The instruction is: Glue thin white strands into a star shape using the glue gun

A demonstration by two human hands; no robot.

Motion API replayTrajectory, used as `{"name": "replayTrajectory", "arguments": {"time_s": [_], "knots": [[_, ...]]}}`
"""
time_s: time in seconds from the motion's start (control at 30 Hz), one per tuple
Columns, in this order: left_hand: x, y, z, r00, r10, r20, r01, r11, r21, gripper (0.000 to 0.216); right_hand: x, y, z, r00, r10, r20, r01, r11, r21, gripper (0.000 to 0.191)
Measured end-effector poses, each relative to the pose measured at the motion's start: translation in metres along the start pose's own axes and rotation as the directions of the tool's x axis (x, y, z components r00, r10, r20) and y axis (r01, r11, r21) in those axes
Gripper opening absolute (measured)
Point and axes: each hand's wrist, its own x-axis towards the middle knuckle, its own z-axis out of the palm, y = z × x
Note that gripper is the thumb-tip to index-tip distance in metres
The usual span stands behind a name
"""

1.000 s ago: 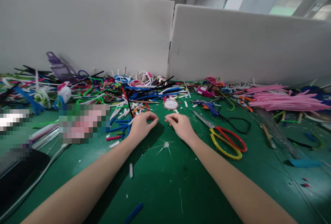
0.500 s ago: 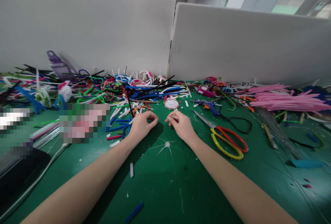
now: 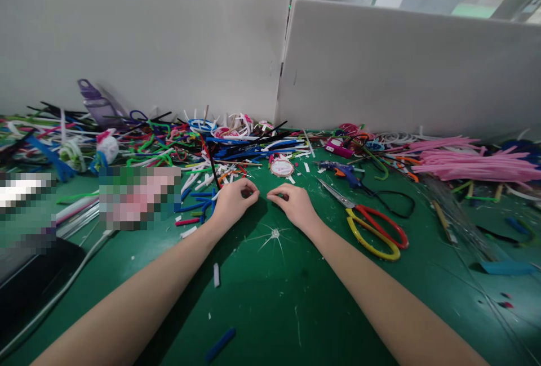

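Both hands hover over the green table [image 3: 270,298], a small gap between them. My left hand [image 3: 231,202] has thumb and forefinger pinched; whatever they hold, if anything, is too fine to make out. My right hand [image 3: 293,201] is closed in a similar pinch facing it, its content likewise unclear. Just below them on the table lies a clear blob of glue [image 3: 275,233] with thin strands spreading out. Beyond the right fingertips rests a small round piece with a pinkish rim [image 3: 282,168]. Short blue pipe cleaner pieces [image 3: 198,204] lie beside my left hand.
Scissors [image 3: 372,231] with red and yellow handles lie right of my right hand, near a blue glue gun [image 3: 344,173]. Pink pipe cleaners [image 3: 473,160] are heaped far right. A purple bottle [image 3: 99,106] leans at the back left. Grey panels [image 3: 143,45] close off the back.
My right hand's fingers have straightened into a flatter pinch and point toward the left hand. The left hand has stayed nearly in place. The view has shifted slightly.
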Motion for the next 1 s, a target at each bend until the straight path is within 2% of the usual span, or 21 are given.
{"name": "replayTrajectory", "arguments": {"time_s": [0.47, 0.77, 1.0], "knots": [[-0.0009, -0.0002, -0.0004, 1.0, -0.015, 0.009, 0.014, 1.0, 0.023, 0.006, 0.0018, 0.0033, 0.0044, 0.999, 0.023, 0.043, -0.02, 0.998, -0.054, 0.015], [-0.0007, 0.0017, 0.0003, 0.998, 0.057, -0.004, -0.057, 0.996, 0.065, 0.006, 0.0021, 0.0025, 0.0015, 0.998, 0.053, 0.018, -0.053, 0.999, -0.003, 0.014], [-0.0007, 0.0028, 0.0009, 0.996, 0.09, 0.013, -0.091, 0.992, 0.09, 0.005, 0.0011, 0.0016, 0.0046, 0.999, 0.016, 0.041, -0.012, 0.995, -0.102, 0.014]]}}
